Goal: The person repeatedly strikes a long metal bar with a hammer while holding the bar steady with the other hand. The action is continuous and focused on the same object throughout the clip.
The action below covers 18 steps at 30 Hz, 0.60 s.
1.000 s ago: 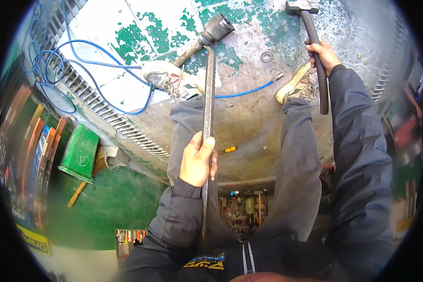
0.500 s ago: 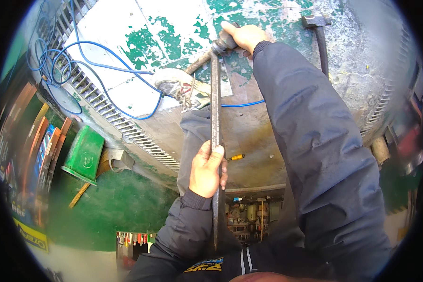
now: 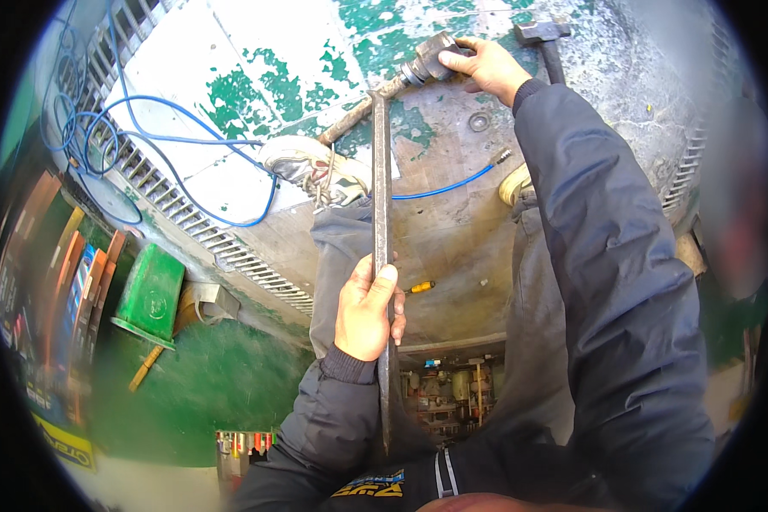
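A long, flat grey metal bar stretches away from my body, and my left hand is wrapped around its near half. The bar's far end meets a rusty metal shaft lying slantwise beyond my left shoe. At the shaft's right end sits a thick, dark cylindrical metal joint. My right hand grips that joint from the right, thumb on top and the other fingers partly hidden. Whether the bar presses on the shaft or only touches it, I cannot tell.
A hammer lies beyond my right hand. One blue hose runs past my left shoe, coiling at the far left. A yellow-handled tool lies between my legs. Left are a floor grating and a green bin.
My right hand has shifted right on the joint, uncovering more of it. The shaft's left end and the bar sit slightly further left in view. The hose's metal end now shows.
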Motion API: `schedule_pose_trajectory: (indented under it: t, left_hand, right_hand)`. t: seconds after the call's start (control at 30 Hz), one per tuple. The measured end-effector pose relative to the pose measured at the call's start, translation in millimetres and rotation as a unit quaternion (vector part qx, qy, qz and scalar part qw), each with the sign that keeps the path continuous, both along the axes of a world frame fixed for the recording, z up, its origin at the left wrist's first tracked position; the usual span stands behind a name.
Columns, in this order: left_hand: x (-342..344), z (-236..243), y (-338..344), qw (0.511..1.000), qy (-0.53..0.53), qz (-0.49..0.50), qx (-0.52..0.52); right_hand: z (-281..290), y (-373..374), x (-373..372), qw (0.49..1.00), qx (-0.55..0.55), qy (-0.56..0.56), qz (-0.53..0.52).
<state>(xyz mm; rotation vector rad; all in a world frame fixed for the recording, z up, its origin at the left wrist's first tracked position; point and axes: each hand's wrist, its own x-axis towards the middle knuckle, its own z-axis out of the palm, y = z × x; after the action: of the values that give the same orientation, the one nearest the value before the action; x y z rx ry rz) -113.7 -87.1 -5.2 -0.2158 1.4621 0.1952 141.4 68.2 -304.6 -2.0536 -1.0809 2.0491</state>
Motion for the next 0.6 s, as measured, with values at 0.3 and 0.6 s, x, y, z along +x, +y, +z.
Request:
schedule_pose_trajectory:
  t: [0.3,0.6]
  left_hand:
    - [32.4,7.3,29.1,0.998,-0.024,-0.055,0.004]
    - [37.2,4.5,54.3,0.996,-0.048,-0.069,-0.029]
  right_hand:
    - [43.4,-25.7,46.6,0.929,0.229,-0.271,0.106]
    - [12.2,-50.7,136.3,0.898,0.031,-0.414,0.144]
